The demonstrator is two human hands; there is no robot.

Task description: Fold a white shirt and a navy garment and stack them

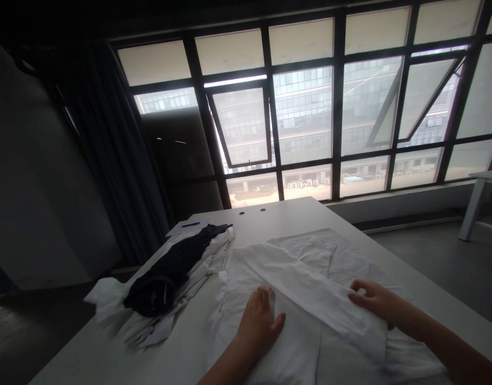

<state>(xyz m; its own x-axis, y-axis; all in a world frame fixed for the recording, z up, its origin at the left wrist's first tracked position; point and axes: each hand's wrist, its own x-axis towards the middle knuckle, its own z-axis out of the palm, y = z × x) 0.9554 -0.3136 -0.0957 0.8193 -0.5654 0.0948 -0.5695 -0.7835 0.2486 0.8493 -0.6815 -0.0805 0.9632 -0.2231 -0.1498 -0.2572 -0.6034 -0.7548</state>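
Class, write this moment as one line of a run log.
left hand: flat on white garment | right hand: curled on its fold | nearby: navy garment

We can read no text here: the white mark on the navy garment [164, 294] at nine o'clock and the sheet of paper [189, 227] at eleven o'clock stay illegible.

Room to pass lies above the white shirt [306, 278] between the left hand [260, 321] and right hand [374, 299]. Leftward, the dark garment [161, 272] and white cloth [109, 299] stand in the way; upper centre, the white table [286, 214] runs toward the window [302, 112].
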